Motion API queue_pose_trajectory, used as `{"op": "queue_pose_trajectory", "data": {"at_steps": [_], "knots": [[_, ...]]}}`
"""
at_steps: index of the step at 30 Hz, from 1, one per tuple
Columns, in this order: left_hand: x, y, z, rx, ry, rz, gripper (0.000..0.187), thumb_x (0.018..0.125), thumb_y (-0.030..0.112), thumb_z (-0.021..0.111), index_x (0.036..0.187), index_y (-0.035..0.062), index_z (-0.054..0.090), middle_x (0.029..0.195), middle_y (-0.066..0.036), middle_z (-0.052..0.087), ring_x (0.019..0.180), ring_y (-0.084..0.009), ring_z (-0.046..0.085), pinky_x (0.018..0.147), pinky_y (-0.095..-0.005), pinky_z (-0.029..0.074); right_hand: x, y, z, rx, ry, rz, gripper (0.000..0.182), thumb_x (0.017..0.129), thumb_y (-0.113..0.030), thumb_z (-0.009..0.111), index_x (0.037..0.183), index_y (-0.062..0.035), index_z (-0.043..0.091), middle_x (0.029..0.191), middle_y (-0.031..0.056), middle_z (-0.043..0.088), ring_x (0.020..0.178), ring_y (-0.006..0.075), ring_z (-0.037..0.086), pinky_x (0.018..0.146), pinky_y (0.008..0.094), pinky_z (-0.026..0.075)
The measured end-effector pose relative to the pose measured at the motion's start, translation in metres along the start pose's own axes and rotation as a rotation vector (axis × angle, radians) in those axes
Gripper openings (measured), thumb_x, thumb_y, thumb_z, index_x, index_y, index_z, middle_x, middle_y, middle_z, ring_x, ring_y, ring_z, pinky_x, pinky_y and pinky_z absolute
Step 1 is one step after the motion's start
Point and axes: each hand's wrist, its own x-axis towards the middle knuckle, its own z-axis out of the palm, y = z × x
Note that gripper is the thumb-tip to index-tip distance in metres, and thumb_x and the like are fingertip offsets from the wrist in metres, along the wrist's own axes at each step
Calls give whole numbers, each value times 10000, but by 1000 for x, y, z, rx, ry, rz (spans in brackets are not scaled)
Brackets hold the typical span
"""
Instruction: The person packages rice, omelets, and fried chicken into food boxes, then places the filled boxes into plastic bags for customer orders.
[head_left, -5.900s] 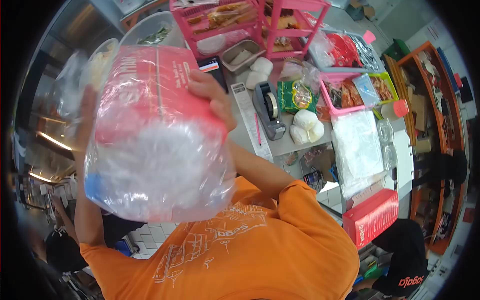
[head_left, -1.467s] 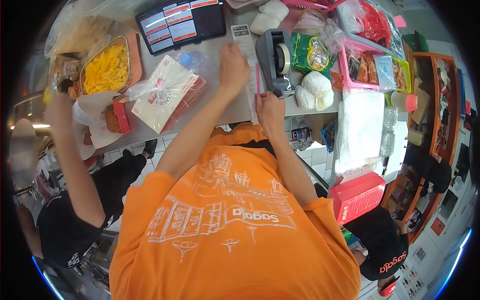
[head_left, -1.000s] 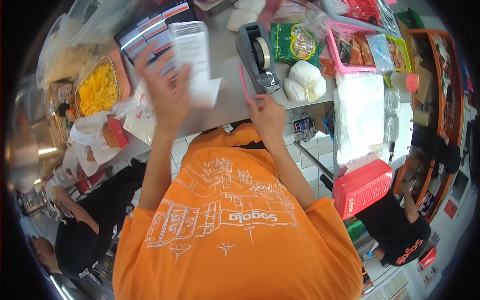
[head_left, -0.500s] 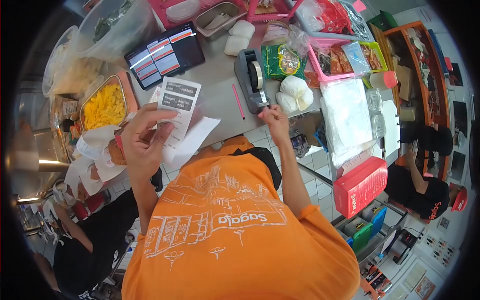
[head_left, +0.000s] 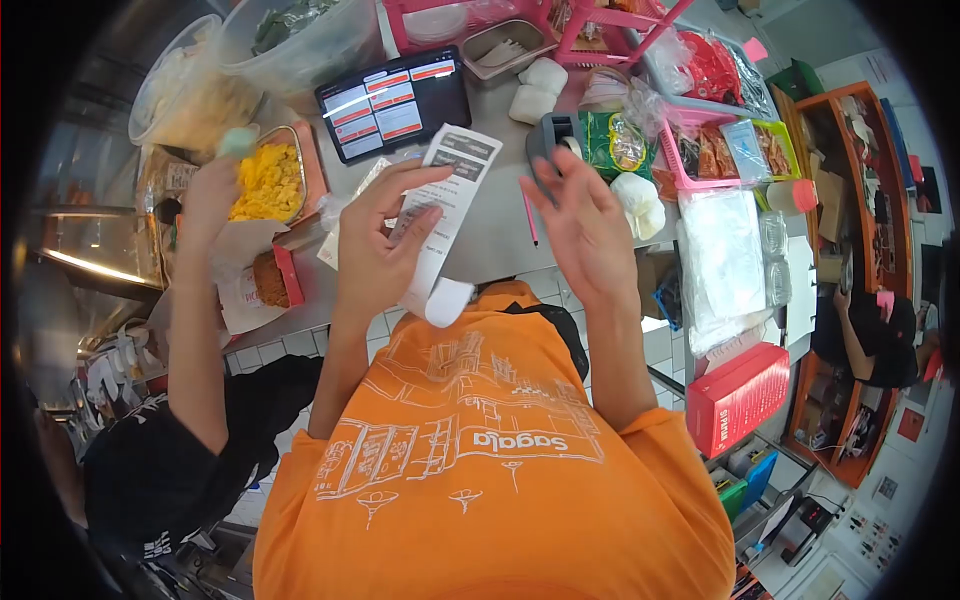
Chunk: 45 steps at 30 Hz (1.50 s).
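My left hand (head_left: 385, 235) grips a long printed receipt (head_left: 455, 195), its lower end curling over. The receipt hangs above the steel table in front of the orange shirt. On the right, my right hand (head_left: 588, 225) is raised with its fingers apart, next to the grey tape dispenser (head_left: 540, 150), which it partly hides. Nothing shows in that hand. A pink pen (head_left: 530, 217) lies between both hands. Behind the receipt stands a tablet (head_left: 395, 102) with its screen lit.
A co-worker's arm (head_left: 200, 310) reaches toward the tray of yellow food (head_left: 268, 182) at left. Nearby sits a boxed brown item (head_left: 270, 278). Plastic bags (head_left: 712, 255), a red box (head_left: 738, 398) and a pink basket (head_left: 690, 130) stand right. Another person (head_left: 870, 335) is far right.
My right hand has left the tape dispenser's front end, risen and opened. My left hand still holds the receipt, turned differently. A co-worker's arm has come in over the left side.
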Motion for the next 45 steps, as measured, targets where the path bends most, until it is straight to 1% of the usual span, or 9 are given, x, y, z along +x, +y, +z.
{"op": "queue_pose_trajectory", "data": {"at_steps": [6,10,15,24,27,29,34,41,45], "knots": [[-12,-17,-4,-38,-91,-125,399,866,4,705,1260,53,660,1231,-114,662,1015,-181,673,847,-293,544,48,56,38,-190,131,214,384,1000,-183,658,1309,42,621,1179,108,689,1027,142,636,929,277,501],[-35,-56,-34,-105,-138,-305,460,863,45,733,1305,112,624,1032,-97,726,942,-118,675,809,-277,529,79,111,11,-248,348,25,289,967,-187,711,1145,40,734,977,79,749,825,92,639,768,246,509],[-60,-99,-72,334,85,-213,148,924,27,688,1057,28,752,994,-69,763,739,-57,609,654,-239,496,91,152,-13,-487,403,170,332,941,-256,746,1092,40,756,943,62,753,812,91,634,771,247,494],[-76,-124,-83,636,169,117,264,898,80,717,1159,113,728,878,-118,737,676,-231,682,636,-295,530,104,151,-8,-568,268,347,326,928,-331,757,1087,-47,787,972,30,756,890,79,629,844,248,475],[-82,-118,-87,1003,9,-44,382,882,142,732,1260,186,697,946,-141,691,794,-304,657,735,-348,540,108,158,-15,-624,195,329,360,923,-335,763,1160,-65,761,999,24,753,918,84,629,847,254,475],[-71,-102,-88,1154,94,216,428,881,175,724,1303,228,677,1038,-173,644,903,-351,619,825,-399,517,107,166,-22,-609,245,372,404,918,-311,767,1238,-69,718,1017,22,749,925,94,633,836,262,481],[-62,-126,-101,774,-107,122,446,915,188,661,1349,293,652,1206,-226,562,1057,-428,550,946,-474,456,115,176,-14,-369,474,549,535,865,-151,777,1361,-58,600,1057,54,734,945,143,664,815,310,521],[-66,-113,-94,820,-137,47,459,954,231,595,1408,300,589,1161,-248,551,1023,-445,557,919,-490,462,176,248,-64,-576,635,410,292,897,-173,688,1134,-3,710,976,132,723,854,197,676,795,357,539],[-76,-101,-70,905,-127,-50,554,944,226,622,1473,338,501,1183,-284,524,1040,-476,556,924,-510,463,96,134,-51,-949,498,-261,328,918,-293,696,1086,-12,710,908,140,708,830,235,672,799,358,524]]}}
